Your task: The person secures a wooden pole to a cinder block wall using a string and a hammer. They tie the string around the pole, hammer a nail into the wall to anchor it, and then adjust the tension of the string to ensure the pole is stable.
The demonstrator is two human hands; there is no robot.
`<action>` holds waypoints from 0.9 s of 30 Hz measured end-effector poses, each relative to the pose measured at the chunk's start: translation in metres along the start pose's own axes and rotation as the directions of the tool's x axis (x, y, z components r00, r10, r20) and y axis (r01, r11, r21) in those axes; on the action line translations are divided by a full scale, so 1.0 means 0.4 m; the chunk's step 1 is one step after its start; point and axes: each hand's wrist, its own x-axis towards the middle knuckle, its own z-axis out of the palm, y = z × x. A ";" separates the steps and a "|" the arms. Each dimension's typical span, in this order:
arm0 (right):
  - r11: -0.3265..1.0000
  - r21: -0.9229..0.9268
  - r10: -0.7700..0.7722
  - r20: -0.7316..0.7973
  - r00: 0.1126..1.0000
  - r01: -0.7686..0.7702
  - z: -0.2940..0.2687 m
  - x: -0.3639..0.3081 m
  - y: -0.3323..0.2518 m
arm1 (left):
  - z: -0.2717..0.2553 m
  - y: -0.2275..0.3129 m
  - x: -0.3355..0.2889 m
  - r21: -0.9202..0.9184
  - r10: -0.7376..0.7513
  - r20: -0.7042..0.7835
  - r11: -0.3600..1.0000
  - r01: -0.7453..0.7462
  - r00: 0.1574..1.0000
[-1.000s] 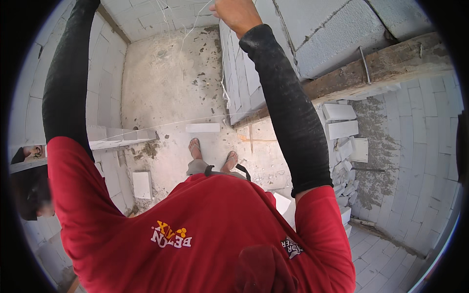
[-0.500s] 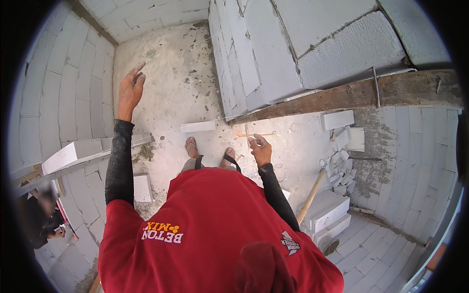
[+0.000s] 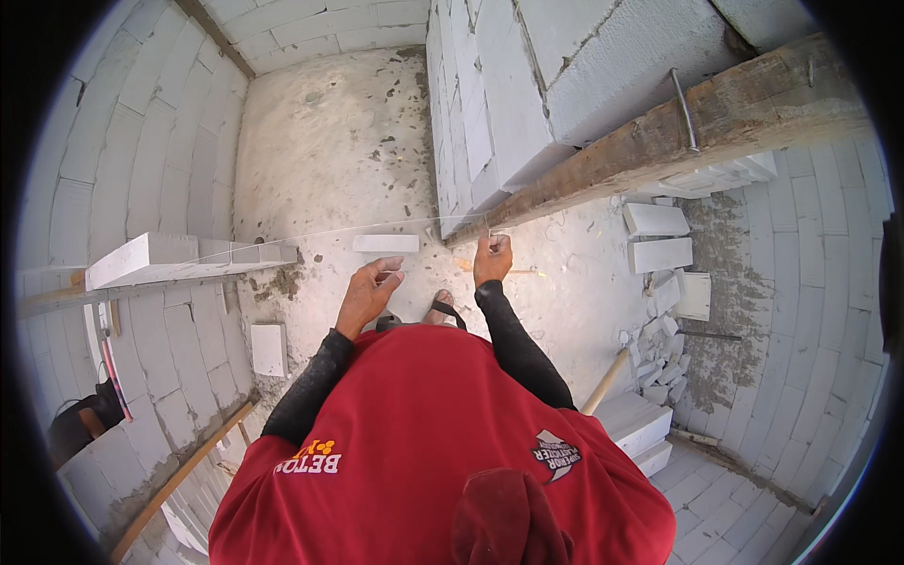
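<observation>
My right hand [image 3: 492,258] is closed in a pinch just below the lower end of a wooden beam [image 3: 603,155]. Whatever is between its fingertips is too small to make out. A thin white string [image 3: 348,227] runs from the beam's end leftward to a low wall of white blocks [image 3: 141,258]. My left hand [image 3: 370,294] is in front of my body, thumb and fingers slightly apart, with nothing visible in it. Below the string, a white block [image 3: 385,243] lies on the floor just beyond my left hand.
A bent nail [image 3: 685,108] sticks out of the beam, beside a tall block wall [image 3: 504,104]. Broken block pieces [image 3: 661,363] and stacked blocks [image 3: 633,422] lie at right, near a wooden handle [image 3: 605,381]. Another block [image 3: 269,349] lies at left.
My left hand has come back from far left toward my body. My right hand has moved up to the beam's end, its fingers now pinched. The view has shifted slightly.
</observation>
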 end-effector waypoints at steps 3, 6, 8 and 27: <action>0.874 0.423 0.123 0.280 0.952 -0.238 -0.040 0.016 0.042 | 0.120 -0.082 0.023 -0.017 0.007 0.110 1.000 -0.005 0.994; 0.739 0.390 0.338 0.492 0.802 -0.550 -0.127 0.002 -0.031 | 0.220 0.017 0.107 0.045 -0.010 0.234 0.999 -0.001 0.972; 0.732 0.369 0.362 0.502 0.785 -0.573 -0.192 -0.046 -0.058 | 0.344 0.001 0.189 -0.202 -0.003 0.319 0.977 0.071 0.948; 0.578 0.208 0.339 0.819 0.464 -0.789 -0.159 0.072 0.015 | 0.479 -0.042 0.248 -0.407 -0.172 0.170 0.884 0.228 0.970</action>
